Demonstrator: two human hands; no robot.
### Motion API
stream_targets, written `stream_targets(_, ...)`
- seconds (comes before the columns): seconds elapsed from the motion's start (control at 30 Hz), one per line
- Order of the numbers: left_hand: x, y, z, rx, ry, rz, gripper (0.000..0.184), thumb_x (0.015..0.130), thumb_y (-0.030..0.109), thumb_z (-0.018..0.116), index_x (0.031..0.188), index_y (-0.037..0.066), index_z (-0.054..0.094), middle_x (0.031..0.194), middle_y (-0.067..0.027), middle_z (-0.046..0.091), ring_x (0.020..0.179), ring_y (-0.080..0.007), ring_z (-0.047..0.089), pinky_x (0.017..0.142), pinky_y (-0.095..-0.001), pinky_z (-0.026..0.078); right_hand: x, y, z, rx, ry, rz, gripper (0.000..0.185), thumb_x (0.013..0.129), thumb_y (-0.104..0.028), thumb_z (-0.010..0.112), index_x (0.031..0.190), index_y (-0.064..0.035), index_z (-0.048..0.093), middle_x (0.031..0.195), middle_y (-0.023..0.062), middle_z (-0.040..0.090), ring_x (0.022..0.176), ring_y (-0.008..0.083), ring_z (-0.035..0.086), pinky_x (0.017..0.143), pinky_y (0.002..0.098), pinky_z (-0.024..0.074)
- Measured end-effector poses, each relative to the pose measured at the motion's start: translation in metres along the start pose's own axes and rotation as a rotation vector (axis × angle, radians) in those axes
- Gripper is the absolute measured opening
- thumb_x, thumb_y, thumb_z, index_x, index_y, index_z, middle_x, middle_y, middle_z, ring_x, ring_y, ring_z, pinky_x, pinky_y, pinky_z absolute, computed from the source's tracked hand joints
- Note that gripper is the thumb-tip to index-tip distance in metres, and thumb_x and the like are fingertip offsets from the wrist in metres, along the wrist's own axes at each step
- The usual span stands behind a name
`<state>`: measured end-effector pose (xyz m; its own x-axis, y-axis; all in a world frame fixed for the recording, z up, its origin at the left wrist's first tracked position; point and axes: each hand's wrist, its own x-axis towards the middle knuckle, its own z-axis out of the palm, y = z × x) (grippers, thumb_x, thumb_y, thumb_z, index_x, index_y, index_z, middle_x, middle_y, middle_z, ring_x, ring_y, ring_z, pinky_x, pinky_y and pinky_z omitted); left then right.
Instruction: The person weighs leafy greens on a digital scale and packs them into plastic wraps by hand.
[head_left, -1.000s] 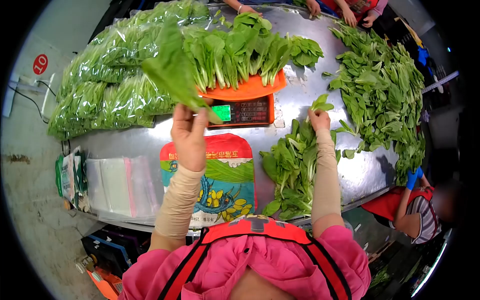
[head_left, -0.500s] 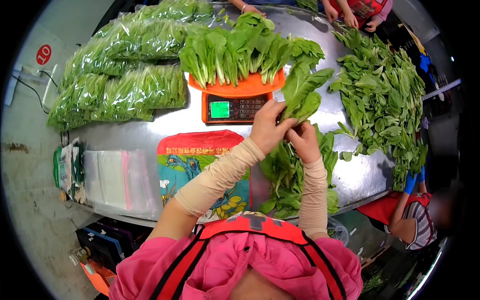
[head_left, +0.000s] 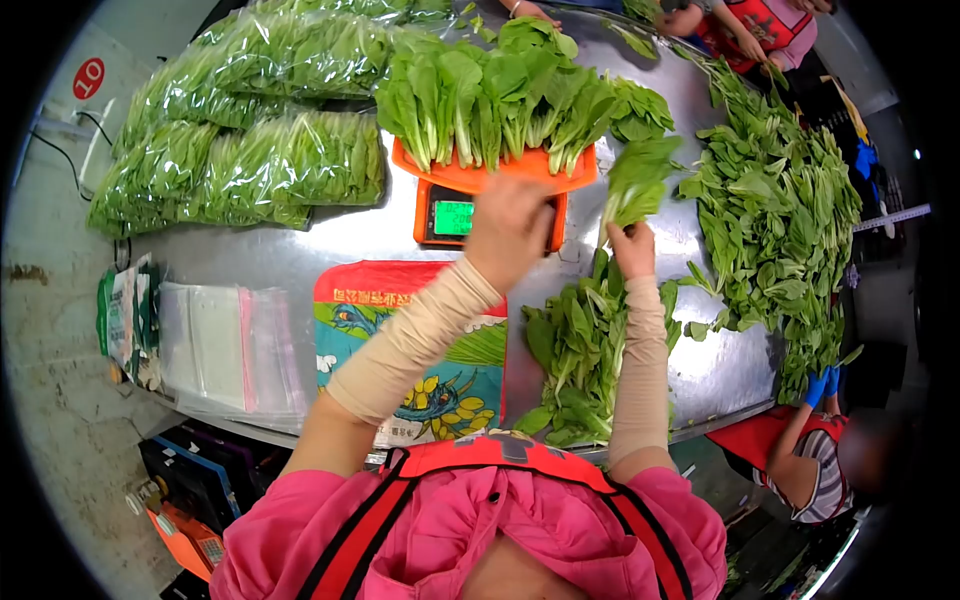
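My right hand [head_left: 634, 250] is closed round the stem end of a small bunch of leafy greens [head_left: 640, 182], held upright above a loose pile of greens [head_left: 580, 350]. Over the scale's keypad is my left hand [head_left: 508, 228], blurred by motion, its fingers partly hidden; whether it holds anything cannot be made out. Behind it, the orange tray [head_left: 470, 181] of the scale carries a row of greens [head_left: 490, 95], stems toward me. The scale's display [head_left: 453, 218] glows green. A printed sack [head_left: 410, 350] lies flat in front of the scale.
Bagged greens [head_left: 290, 160] are stacked at the left, with clear plastic bags [head_left: 230, 345] nearer me. A large heap of greens [head_left: 770, 220] covers the table's right side. Co-workers' hands show at the far edge; another person with blue gloves [head_left: 822, 385] is at the lower right.
My hands came together over the loose pile, then moved apart. My left hand moved back to the scale, while my right hand now holds the bunch. The view has shifted slightly.
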<state>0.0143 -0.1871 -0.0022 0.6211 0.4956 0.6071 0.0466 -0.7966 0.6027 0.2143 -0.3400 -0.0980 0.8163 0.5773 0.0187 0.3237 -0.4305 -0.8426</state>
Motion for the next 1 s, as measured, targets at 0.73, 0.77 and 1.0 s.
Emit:
stream_targets(0.73,0.027,-0.121,-0.063,0.133,0.186,-0.431,0.03,0.07,0.015,0.074,0.098,0.01,0.066,0.074,-0.0043,0.047,0.057,-0.0146,0.047,0.054,-0.028,0.042,0.034,-0.205,0.149,-0.57,-0.099,-0.976,0.012,0.07,-0.01,0.06,0.08,-0.0076,0.054,0.081,0.0084,0.054,0.078,0.0266,0.058,0.062,0.0369,0.0495)
stream_targets(0.77,0.027,-0.121,-0.063,0.129,0.194,-0.432,0.03,0.07,0.015,0.074,0.098,0.01,0.066,0.074,-0.0043,0.047,0.057,-0.0146,0.047,0.054,-0.028,0.042,0.036,-0.206,0.15,-0.6,-0.104,-0.957,0.013,0.069,-0.01,0.06,0.081,-0.0074,0.054,0.081,0.0085,0.054,0.078,0.0265,0.058,0.061,0.0369,0.0496)
stream_targets(1.0,0.027,-0.105,-0.061,0.255,0.176,-0.449,0.037,0.071,0.031,0.073,0.1,0.009,0.062,0.086,-0.0077,0.052,0.073,-0.0232,0.055,0.062,-0.0347,0.046,0.043,-0.201,0.139,-0.19,0.054,-0.849,0.01,0.081,-0.01,0.058,0.088,-0.0027,0.057,0.079,0.0148,0.061,0.069,0.0278,0.063,0.058,0.0378,0.049)
